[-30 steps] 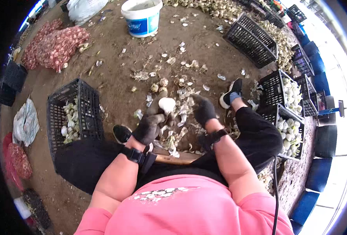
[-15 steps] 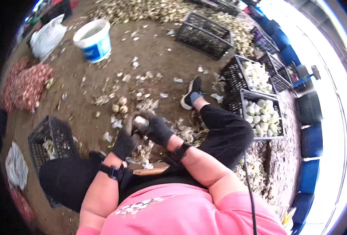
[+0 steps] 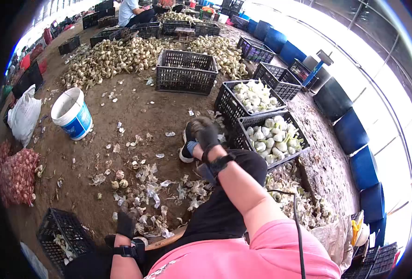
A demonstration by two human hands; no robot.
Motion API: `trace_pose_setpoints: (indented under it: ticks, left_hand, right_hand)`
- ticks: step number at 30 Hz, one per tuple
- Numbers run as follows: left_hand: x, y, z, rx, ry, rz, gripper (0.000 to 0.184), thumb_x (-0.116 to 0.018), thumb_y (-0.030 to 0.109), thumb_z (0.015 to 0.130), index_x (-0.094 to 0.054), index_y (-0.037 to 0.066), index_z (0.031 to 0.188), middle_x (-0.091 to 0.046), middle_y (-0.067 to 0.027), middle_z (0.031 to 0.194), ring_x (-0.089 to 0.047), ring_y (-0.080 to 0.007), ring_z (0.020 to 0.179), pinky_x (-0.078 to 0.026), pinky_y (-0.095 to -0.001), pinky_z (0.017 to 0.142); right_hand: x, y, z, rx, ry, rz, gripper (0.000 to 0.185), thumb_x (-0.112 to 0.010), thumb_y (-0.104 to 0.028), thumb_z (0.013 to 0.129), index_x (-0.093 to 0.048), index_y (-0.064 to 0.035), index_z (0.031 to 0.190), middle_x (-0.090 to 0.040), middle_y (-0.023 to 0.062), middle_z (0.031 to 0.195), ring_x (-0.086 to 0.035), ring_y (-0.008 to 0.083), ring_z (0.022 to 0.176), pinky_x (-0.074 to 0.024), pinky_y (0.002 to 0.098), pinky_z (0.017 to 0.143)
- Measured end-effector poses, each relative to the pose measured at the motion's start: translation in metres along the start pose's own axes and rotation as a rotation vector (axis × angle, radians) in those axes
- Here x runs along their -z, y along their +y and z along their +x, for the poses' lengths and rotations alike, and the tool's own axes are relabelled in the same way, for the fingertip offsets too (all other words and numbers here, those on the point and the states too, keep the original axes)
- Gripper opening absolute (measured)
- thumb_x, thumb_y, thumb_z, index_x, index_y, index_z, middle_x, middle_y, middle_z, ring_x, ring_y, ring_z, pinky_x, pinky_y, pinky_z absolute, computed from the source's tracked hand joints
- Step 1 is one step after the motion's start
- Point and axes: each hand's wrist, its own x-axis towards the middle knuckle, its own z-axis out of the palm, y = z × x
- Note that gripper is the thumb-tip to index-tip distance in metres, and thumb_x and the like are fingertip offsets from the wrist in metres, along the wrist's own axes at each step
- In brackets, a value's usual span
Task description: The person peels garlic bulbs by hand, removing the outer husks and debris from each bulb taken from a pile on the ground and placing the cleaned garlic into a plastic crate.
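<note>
My right hand (image 3: 205, 132), in a dark glove, is stretched forward above my shoe (image 3: 186, 143), left of the nearer crate of garlic bulbs (image 3: 274, 141). It is smeared by motion, and what it holds, if anything, is hidden. My left hand (image 3: 128, 221), also gloved, is low over the ground beside loose garlic skins (image 3: 156, 204); its fingers blend into the litter. Ahead of it lie a few untrimmed garlic bulbs (image 3: 119, 183). A second crate of white garlic bulbs (image 3: 257, 97) stands just behind the nearer one.
A black crate (image 3: 186, 72) stands ahead, before a garlic heap (image 3: 113, 60). To the left are a white-and-blue bucket (image 3: 73, 114), a red net sack (image 3: 18, 176) and a black crate (image 3: 64, 237). Blue barrels (image 3: 346, 130) line the right. A person (image 3: 134, 13) sits far back.
My hands were together round a white garlic bulb and have parted. The right has swung forward and right towards the crates; the left has dropped lower. The view has tilted up.
</note>
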Motion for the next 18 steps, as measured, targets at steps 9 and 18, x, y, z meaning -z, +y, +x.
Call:
trace_pose_setpoints:
  ticks: [9,18]
  left_hand:
    - [-0.002,0.099,-0.068,-0.154,0.033,-0.149,0.069,-0.051,0.002,0.083,-0.019,0.01,0.144,-0.055,-0.0055,0.112,-0.054,-0.0116,0.094,-0.045,-0.025,0.077]
    - [0.074,0.041,-0.05,-0.148,0.928,-0.262,0.046,-0.057,0.007,0.079,-0.043,-0.001,0.122,-0.055,-0.007,0.097,-0.058,-0.0152,0.084,-0.048,-0.0264,0.076]
  right_hand:
    - [-0.148,-0.113,-0.231,0.054,-1.298,-0.747,0.032,-0.064,-0.021,0.07,-0.063,-0.0036,0.098,-0.064,0.0201,0.09,-0.06,0.0391,0.086,-0.0485,0.0428,0.077]
    - [-0.178,-0.084,-0.265,0.129,-1.174,-0.507,0.022,-0.057,-0.024,0.078,-0.064,-0.0063,0.089,-0.065,0.0168,0.089,-0.062,0.0357,0.085,-0.0496,0.0424,0.075]
